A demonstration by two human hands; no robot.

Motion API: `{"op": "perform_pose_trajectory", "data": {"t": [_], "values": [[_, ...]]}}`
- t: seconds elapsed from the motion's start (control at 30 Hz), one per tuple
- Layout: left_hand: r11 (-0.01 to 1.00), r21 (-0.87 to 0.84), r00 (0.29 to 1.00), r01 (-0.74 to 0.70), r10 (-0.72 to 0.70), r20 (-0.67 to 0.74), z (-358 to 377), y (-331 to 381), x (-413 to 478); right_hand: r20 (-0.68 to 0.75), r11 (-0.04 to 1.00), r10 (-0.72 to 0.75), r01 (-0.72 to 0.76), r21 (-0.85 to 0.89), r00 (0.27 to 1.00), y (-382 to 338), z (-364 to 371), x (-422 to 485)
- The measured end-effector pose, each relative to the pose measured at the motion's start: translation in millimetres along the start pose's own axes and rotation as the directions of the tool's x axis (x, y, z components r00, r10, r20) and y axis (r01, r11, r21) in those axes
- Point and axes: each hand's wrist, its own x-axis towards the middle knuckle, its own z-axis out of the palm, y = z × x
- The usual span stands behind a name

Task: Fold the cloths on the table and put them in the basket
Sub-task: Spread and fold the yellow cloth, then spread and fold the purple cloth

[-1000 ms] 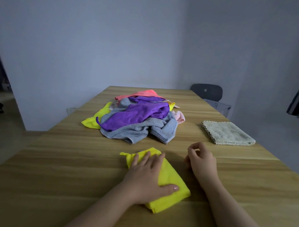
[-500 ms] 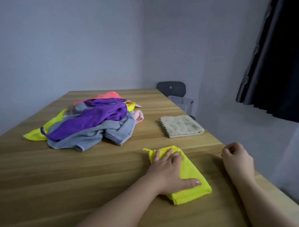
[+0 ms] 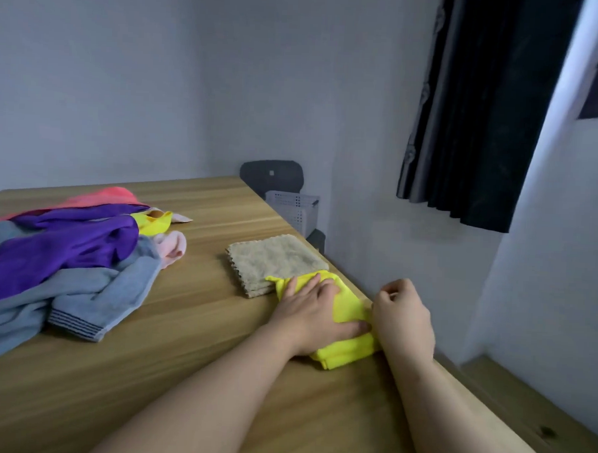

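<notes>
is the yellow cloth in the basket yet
No, the yellow cloth lies folded on the table under the left hand.

The room is dim, with a cool blue-grey cast over the walls. Daylight comes from the right, where a pale strip (image 3: pixel 568 67) glows beside the dark curtain (image 3: pixel 474 107), which is nearly black with little detail. The wooden surface (image 3: pixel 200 324) takes a weak, even sheen without glare. Shadows are soft: a faint one lies under the pile of cloths (image 3: pixel 67 250), another under the yellow cloth (image 3: pixel 350 305) at its near edge. The whole picture is slightly smeared, most at the right side. Wide-angle distortion tilts the curtain and stretches the forearms at the bottom.
</notes>
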Motion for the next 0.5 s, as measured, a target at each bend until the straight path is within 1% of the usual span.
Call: {"op": "perform_pose_trajectory", "data": {"t": [0.2,0.3,0.37,0.43,0.5], "values": [[1.0,-0.025,0.999,0.017,-0.018,-0.046,7.1,1.3,26.3,0.0,1.0,-0.016,0.016,-0.013,1.0,7.2,-1.3,4.4],[0.998,-0.056,0.99,0.017,-0.024,-0.138,10.8,2.5,27.0,-0.019,1.0,-0.018,0.018,0.006,1.0,9.3,-3.2,5.9],[0.992,-0.124,0.975,0.027,-0.053,-0.217,12.1,-0.5,19.7,-0.048,0.999,-0.035,0.036,0.02,0.998,9.3,-3.2,4.1],[0.983,-0.182,0.959,0.037,-0.086,-0.269,14.0,-2.4,10.7,-0.114,0.994,-0.104,0.106,0.017,0.988,12.8,-4.2,4.2],[0.978,-0.202,0.95,0.055,-0.113,-0.289,14.4,-5.9,-4.3,-0.201,0.972,-0.233,0.234,-0.02,0.952,14.1,-5.5,-0.4]]}}
